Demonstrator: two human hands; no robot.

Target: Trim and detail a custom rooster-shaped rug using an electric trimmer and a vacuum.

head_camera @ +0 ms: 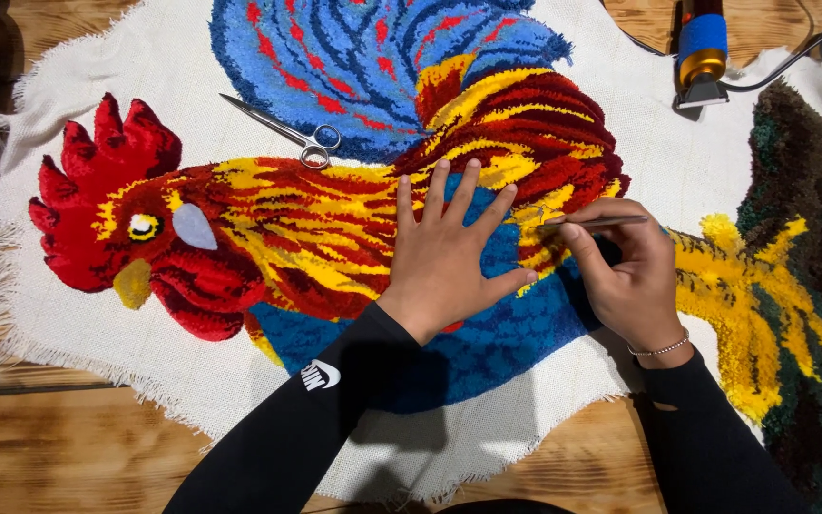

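Note:
A tufted rug of a rooster (268, 228) in red, yellow and blue lies on white backing cloth (78, 343). My left hand (449, 252) rests flat on the rooster's body with its fingers spread, pressing the pile. My right hand (625, 271) sits just to the right and pinches a thin metal tool (594, 222), like tweezers, whose tip points left at the yellow and red yarn beside my left fingertips. Both arms wear black sleeves; a bead bracelet circles my right wrist.
Steel scissors (287, 133) lie on the rug above my left hand. A blue and gold power tool (701, 52) with a cable stands at the top right. Dark green and yellow tufting (801, 286) fills the right side. Wooden floor (68, 447) surrounds the cloth.

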